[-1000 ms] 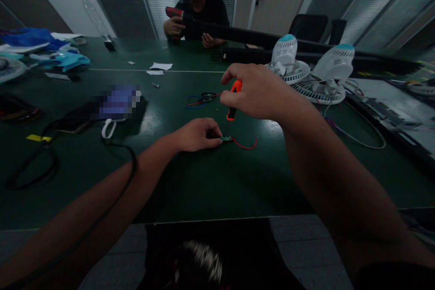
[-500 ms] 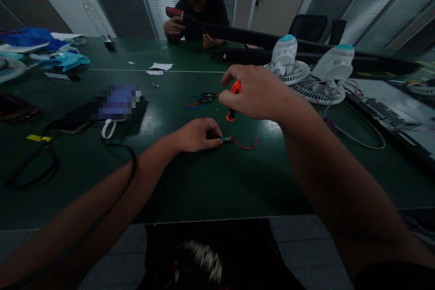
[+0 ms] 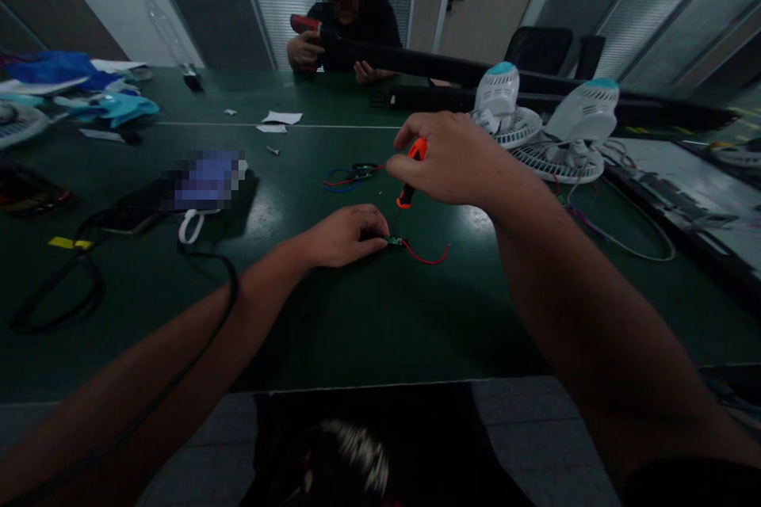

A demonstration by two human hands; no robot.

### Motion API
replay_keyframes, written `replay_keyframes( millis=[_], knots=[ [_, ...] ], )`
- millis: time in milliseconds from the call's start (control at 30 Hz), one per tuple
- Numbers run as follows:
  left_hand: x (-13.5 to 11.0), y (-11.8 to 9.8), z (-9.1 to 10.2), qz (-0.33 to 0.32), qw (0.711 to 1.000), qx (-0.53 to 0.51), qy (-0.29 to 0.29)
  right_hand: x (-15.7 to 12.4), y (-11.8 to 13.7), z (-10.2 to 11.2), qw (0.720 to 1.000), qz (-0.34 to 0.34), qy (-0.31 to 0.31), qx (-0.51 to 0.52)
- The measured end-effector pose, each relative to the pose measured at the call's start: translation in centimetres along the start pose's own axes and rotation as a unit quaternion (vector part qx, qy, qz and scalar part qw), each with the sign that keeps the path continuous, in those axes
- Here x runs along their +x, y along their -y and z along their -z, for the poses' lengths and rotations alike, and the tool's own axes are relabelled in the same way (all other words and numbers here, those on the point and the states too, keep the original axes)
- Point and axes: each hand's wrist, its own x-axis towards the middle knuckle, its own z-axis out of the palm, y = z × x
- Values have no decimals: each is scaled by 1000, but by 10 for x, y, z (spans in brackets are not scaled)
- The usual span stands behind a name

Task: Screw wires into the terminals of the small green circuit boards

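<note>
Though small, a red-wired green board (image 3: 395, 241).

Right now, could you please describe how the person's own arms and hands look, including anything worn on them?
The left hand and right hand are bare: no glove or watch shows. The left forearm and right forearm are uncovered; a dark sleeve shows at the lower right, none on the left. A dark cable crosses the left forearm.

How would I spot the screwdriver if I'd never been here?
Find the dark green table, then the right hand above its middle. That hand holds the screwdriver, tip down towards a little circuit board. Unlike the board, it has an orange-and-black handle.
</note>
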Motion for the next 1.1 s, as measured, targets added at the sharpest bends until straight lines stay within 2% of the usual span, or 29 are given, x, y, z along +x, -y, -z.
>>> replay_keyframes(
  millis=[367, 567, 800, 933, 1100],
  knots=[
    [-1, 0, 0, 77, 993, 43, -74, 0, -1, 5, 997, -31, -61, 30],
    [3, 2, -1, 101, 982, 27, -158, 2, -2, 2, 996, -36, -71, 27],
    [15, 23, -6, 89, 961, 79, -249, 6, -7, -5, 996, -50, -72, 17],
    [17, 33, -6, 90, 966, 104, -218, 7, -10, -8, 996, -50, -73, 9],
    [14, 33, -7, 89, 974, 108, -179, 8, -12, -9, 996, -51, -76, 7]
  ],
)
